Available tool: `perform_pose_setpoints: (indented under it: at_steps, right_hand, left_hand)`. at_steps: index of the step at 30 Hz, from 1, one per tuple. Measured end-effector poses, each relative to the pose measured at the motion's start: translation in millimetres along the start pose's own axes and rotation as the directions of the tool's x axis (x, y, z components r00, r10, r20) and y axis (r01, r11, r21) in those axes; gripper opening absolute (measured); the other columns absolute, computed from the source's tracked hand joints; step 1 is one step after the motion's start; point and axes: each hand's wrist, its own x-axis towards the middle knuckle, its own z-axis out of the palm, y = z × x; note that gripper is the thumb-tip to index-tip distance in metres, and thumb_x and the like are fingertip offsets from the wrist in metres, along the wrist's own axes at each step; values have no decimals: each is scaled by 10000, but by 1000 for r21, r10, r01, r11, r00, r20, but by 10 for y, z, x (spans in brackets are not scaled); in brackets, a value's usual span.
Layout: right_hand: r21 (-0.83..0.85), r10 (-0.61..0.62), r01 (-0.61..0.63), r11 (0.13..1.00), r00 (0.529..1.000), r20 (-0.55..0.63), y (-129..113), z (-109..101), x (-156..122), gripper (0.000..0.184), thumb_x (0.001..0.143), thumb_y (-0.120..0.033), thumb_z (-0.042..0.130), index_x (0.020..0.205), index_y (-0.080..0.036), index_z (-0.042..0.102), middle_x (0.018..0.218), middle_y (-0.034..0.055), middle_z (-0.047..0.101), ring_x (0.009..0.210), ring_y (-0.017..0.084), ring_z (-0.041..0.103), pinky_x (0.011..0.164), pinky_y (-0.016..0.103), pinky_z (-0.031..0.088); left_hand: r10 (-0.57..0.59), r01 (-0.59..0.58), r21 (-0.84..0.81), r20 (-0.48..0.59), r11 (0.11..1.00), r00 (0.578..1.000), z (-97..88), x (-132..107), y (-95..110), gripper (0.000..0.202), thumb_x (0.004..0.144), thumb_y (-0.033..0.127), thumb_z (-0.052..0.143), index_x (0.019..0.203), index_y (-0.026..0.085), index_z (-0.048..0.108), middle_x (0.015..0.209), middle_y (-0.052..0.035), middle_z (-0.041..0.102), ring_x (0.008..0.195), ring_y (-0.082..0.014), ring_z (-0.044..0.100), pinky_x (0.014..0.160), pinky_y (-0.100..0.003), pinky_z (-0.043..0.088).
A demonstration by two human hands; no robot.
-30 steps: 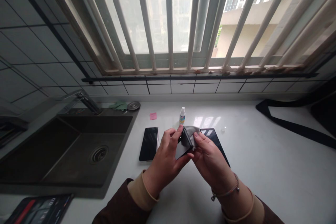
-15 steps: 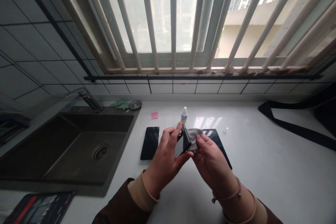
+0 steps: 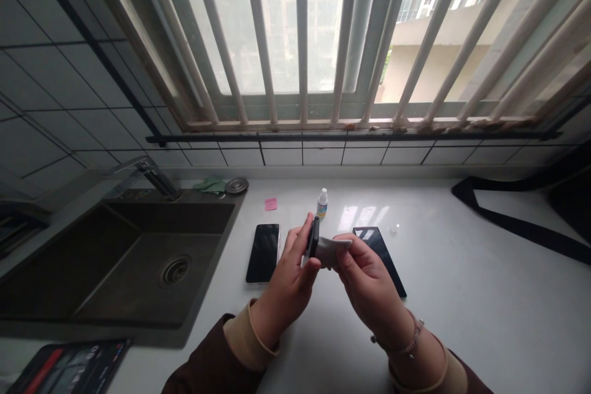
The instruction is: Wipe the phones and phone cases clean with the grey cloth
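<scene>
1. From my remote seat I see the left hand [image 3: 289, 286] closed around a dark phone [image 3: 314, 236]. It is held edge-on above the near middle of the counter, with the thumb on one face and the fingers behind.
2. The right hand [image 3: 369, 286] pinches a grey cloth [image 3: 333, 250] between thumb and fingers. The cloth presses against the phone's right face.
3. I judge the phone to be stiff, light and slick on its glass, and likely to crack if it falls on the hard top. The narrow side edges look like the safest grip. The cloth is soft and limp, so it will bunch wherever it is pinched.
4. The white countertop [image 3: 462, 295] is smooth and glossy. A second phone [image 3: 263, 252] lies flat to the left of the hands, and a third phone [image 3: 379, 258] lies to the right.
5. Farther back stand a small dropper bottle [image 3: 322, 203] and a pink sticky note [image 3: 270, 204]. A tiny cap [image 3: 393, 229] lies near the third phone.
6. A dark sink [image 3: 83, 283] with a faucet [image 3: 154, 177] fills the left side. A black strap [image 3: 508, 218] trails across the far right.
7. Behind the counter are a tiled wall and a barred window [image 3: 300, 43] that lets in daylight.
</scene>
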Motion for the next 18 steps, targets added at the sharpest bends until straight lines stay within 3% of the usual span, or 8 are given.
perform_pose_setpoints:
  at_steps: [7, 11, 18]
  right_hand:
    - [-215, -53, 83, 973, 989, 138, -45, 81, -46, 184, 1106, -357, 570, 1121, -237, 709, 999, 44, 702, 898, 190, 662, 837, 320, 568]
    - [-313, -54, 120, 942, 976, 213, -37, 99, -47, 172, 1110, -313, 548, 1108, -232, 700, 993, 45, 711, 877, 184, 672, 819, 313, 562]
    - [-535, 47, 189, 824, 917, 397, -53, 144, -49, 180, 1074, -152, 517, 1086, -232, 678, 968, 26, 756, 852, 165, 700, 815, 288, 544]
  left_hand:
    - [-110, 75, -235, -139, 969, 984, -5, -33, 100, 873, 940, 758, 530, 1647, 247, 474, 1330, -153, 658, 1166, -305, 628, 1083, -377, 490]
    - [-190, 103, -358, -217, 928, 958, 15, -53, 46, 877, 911, 778, 567, 1588, 221, 545, 1269, -147, 690, 1095, -285, 663, 997, -363, 539]
    - [-179, 65, -331, -329, 941, 927, 9, -33, -109, 710, 1041, 749, 346, 1375, 194, 635, 1220, -133, 688, 981, -231, 681, 920, -370, 561]
